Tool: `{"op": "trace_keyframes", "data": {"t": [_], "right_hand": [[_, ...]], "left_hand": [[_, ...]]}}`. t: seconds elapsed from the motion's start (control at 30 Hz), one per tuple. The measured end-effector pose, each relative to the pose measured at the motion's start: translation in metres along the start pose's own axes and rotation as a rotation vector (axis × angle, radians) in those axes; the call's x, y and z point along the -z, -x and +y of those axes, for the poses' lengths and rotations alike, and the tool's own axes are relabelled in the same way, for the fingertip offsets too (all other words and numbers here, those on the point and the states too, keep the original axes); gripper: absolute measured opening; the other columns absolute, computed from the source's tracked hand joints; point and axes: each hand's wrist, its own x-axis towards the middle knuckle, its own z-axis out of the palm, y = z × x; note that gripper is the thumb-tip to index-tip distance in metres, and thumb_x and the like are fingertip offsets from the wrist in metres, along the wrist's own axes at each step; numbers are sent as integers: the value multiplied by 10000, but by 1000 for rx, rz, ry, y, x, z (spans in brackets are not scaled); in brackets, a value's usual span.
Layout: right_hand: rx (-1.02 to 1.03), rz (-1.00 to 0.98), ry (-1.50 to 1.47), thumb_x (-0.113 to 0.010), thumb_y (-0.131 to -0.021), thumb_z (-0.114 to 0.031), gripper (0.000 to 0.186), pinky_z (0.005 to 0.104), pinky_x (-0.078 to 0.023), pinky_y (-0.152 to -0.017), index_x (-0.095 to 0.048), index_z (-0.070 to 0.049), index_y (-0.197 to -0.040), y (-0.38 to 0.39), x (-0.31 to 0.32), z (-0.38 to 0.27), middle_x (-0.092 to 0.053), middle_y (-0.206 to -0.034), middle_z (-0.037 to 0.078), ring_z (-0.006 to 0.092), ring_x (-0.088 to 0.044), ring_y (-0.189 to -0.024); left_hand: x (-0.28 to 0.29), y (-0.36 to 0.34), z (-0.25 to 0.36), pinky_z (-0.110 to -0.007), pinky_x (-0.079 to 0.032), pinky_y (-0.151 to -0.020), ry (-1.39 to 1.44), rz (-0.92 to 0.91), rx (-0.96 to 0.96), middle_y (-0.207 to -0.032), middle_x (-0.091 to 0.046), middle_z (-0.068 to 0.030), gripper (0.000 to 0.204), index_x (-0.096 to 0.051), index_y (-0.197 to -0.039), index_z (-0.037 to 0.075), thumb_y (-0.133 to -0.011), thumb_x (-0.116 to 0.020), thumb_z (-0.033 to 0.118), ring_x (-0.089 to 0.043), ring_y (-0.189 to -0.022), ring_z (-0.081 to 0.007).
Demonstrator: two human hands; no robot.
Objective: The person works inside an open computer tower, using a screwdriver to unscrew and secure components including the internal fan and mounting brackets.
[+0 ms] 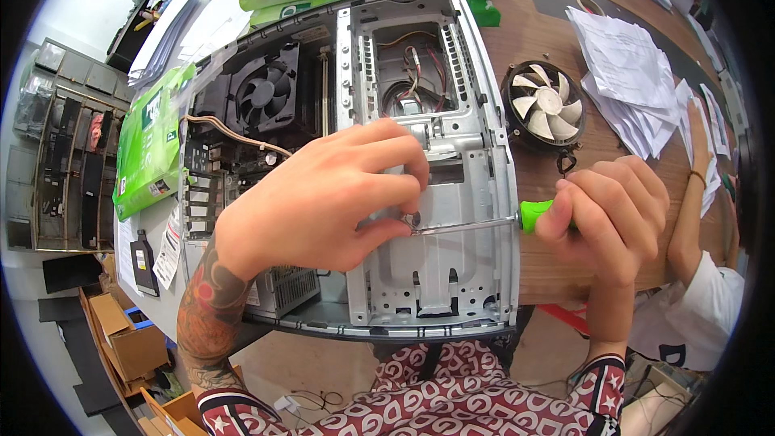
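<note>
An open silver computer case (428, 274) lies on its side under both hands, a black fan (262, 94) and cables inside. My left hand (331, 194) rests over the case's metal frame, thumb and fingers closed around the tip of a screwdriver shaft (468, 226); any small piece held there is too small to name. My right hand (601, 222) grips the screwdriver's green handle (534, 215) at the case's right edge, the shaft lying nearly level across the frame. A cooler fan with pale blades (549, 101) sits on the wooden table (581, 282) beyond my right hand.
Green paper packs (149, 145) flank the case at left and top. Loose papers (622, 81) lie at right, near another person's arm (686, 226). A black bottle (144, 262) stands at left. Cardboard boxes (121, 331) and metal shelving (64, 169) are beyond the table.
</note>
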Motion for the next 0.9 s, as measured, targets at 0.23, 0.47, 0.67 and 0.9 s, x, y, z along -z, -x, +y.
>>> {"op": "trace_keyframes", "data": {"t": [0.23, 0.47, 0.67, 0.9], "right_hand": [[30, -29, 84, -681, -728, 11, 112, 290, -413, -460, -599, -11, -656, 1, 17, 20, -582, -609, 44, 179, -554, -499], [-21, 17, -23, -688, -735, -2, 128, 282, -396, -452, -592, -18, -652, 2, -4, 1, -562, -604, 28, 168, -544, -480], [-4, -22, -4, -658, -708, 72, 86, 310, -427, -480, -594, 18, -725, 4, 17, 16, -599, -646, 77, 219, -568, -521], [-15, 27, 41, -710, -716, -12, 111, 287, -385, -458, -607, -6, -676, 2, 1, 0, -553, -602, 30, 182, -544, -495]], "left_hand": [[0, -1, 1, -427, -527, -874, 6, 16, -4, -1034, -625, -50, 248, -606, -808, 53, -684, -821, 46, -597, -1086, -312], [2, -1, 1, -430, -525, -882, -7, -9, -1, -1036, -624, -52, 240, -617, -817, 57, -686, -819, 54, -598, -1093, -313], [2, -4, 3, -429, -525, -882, -19, -1, -13, -1034, -626, -50, 241, -618, -815, 60, -685, -821, 61, -602, -1086, -312], [4, 0, 1, -431, -527, -874, -5, -6, -14, -1022, -627, -44, 244, -622, -807, 64, -676, -828, 59, -602, -1093, -317]]}}
